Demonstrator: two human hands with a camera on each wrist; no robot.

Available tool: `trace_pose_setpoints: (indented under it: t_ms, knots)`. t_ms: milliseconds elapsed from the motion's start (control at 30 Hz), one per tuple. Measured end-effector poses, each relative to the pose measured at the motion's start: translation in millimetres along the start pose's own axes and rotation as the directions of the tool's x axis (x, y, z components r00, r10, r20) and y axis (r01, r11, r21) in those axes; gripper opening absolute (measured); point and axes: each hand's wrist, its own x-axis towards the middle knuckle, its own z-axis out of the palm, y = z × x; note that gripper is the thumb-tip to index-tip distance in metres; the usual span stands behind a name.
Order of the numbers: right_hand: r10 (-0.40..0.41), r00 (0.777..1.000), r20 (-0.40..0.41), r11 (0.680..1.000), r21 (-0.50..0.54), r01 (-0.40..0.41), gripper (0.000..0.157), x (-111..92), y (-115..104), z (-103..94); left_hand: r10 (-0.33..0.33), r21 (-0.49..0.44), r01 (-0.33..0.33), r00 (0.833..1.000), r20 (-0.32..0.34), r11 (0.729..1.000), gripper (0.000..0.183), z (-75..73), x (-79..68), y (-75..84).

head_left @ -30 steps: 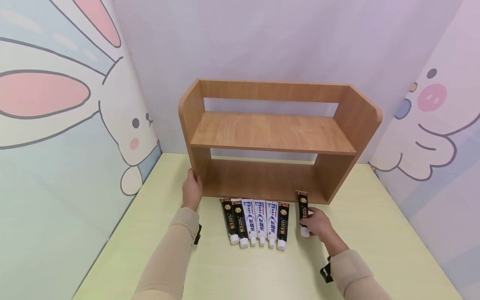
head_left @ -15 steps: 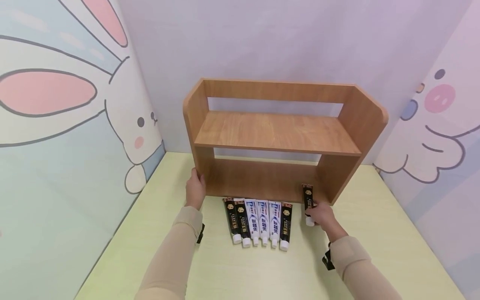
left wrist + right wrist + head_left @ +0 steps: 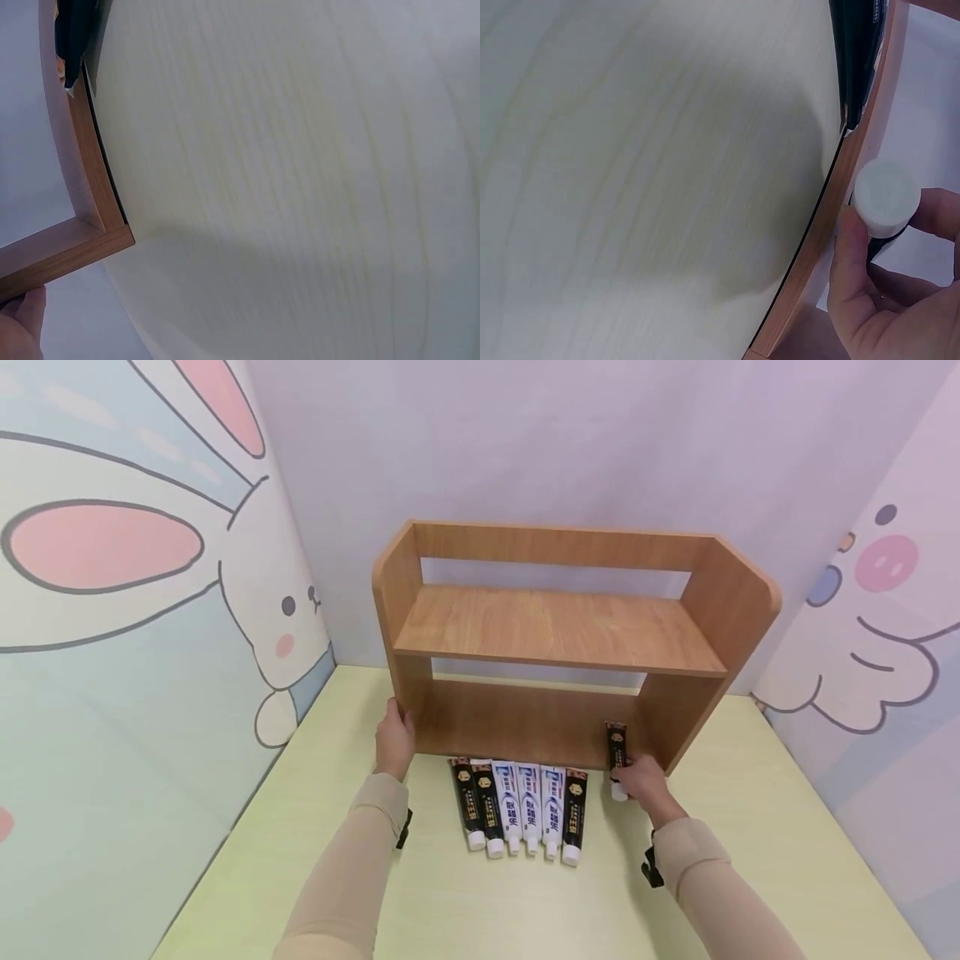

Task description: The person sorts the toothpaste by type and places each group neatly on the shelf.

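Observation:
My right hand [image 3: 643, 779] pinches a black toothpaste tube [image 3: 617, 742] by its lower part, at the right end of the wooden shelf unit's [image 3: 558, 625] lower level. The tube's crimped end points inward over the bottom board, and its white cap [image 3: 887, 196] sticks out past the front edge towards me. In the right wrist view, thumb and fingers sit on either side of that cap. With my left hand [image 3: 394, 739] I grip the front edge of the shelf's left side panel; only a bit of that hand [image 3: 24, 326] shows in the left wrist view.
On the yellow table [image 3: 480, 910], before the shelf, several tubes lie side by side: black tubes [image 3: 468, 802] at the left, white tubes [image 3: 529, 810] in the middle, a black tube [image 3: 575, 814] at the right. Cartoon-printed walls [image 3: 817, 635] stand at both sides.
My right hand has carried the black toothpaste tube forward from above the table onto the shelf's lower level. The left hand keeps its hold on the side panel; the view has shifted slightly.

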Motion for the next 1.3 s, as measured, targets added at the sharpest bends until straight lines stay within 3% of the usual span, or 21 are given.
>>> trace_pose_setpoints:
  t_ms: [233, 567, 967, 1300]
  knots:
    - [-0.028, 0.999, -0.027, 1.000, -0.007, 0.028, 0.043, 6.0, -1.9, 1.3, 0.014, 0.015, -0.014, 1.000, -0.006, 1.000, 0.026, 2.2, -0.4, -1.4]
    - [-0.098, 0.991, -0.094, 0.994, -0.061, 0.092, 0.024, 14.7, 1.0, 2.3, 0.014, 0.022, -0.014, 1.000, -0.013, 1.000, 0.027, 1.7, -1.7, 0.7]
    - [-0.086, 0.994, -0.066, 0.993, -0.087, 0.080, 0.029, 23.5, 1.4, -0.7, 0.023, 0.040, -0.022, 1.000, -0.018, 0.999, 0.028, 2.4, -1.5, -0.7]
    - [-0.092, 0.995, -0.044, 0.990, -0.115, 0.086, 0.032, 30.3, 0.0, -1.9, -0.011, 0.031, 0.011, 1.000, -0.005, 0.999, 0.028, 0.5, -1.1, 3.3]
